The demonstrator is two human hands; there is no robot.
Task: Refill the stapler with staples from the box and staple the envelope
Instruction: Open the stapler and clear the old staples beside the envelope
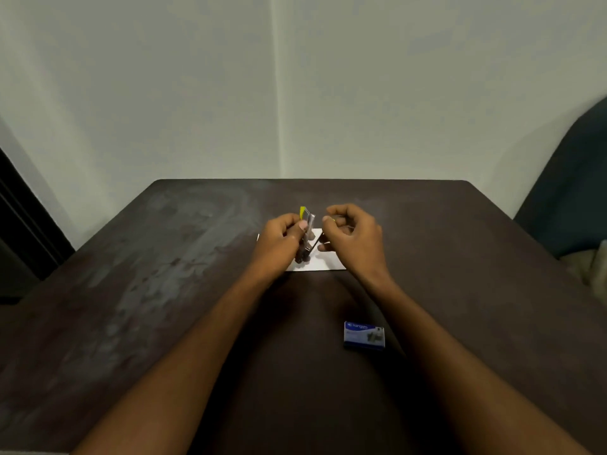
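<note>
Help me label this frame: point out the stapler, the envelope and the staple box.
stapler (310, 222): head view, its metal upper arm.
envelope (330, 262): head view, bare near right corner.
staple box (364, 334): head view, middle of its lid.

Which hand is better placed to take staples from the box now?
Right. The left hand grips the open stapler over the envelope, and the box lies beside the right forearm. Whether the right hand already holds something is unclear.
</note>
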